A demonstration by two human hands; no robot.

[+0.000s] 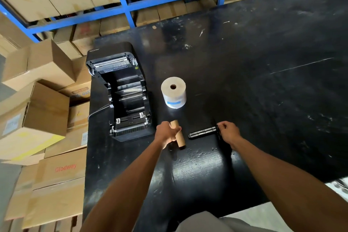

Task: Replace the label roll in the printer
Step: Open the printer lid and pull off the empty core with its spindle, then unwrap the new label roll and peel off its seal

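Note:
A black label printer (122, 92) stands at the left of the black table (254, 81) with its lid swung open and its roll bay bare. To its right a full white label roll (174, 93) stands on end, with a strip of blue tape on its side. My left hand (167, 132) is closed around an empty brown cardboard core (179, 138), just off the printer's front right corner. My right hand (228, 131) grips the right end of a black spindle (203, 132), which points left toward the core, apart from it.
Cardboard boxes (43, 115) are stacked on the floor close to the table's left edge. Blue shelving (130, 7) filled with more boxes runs behind the table. The table's front edge lies near my body.

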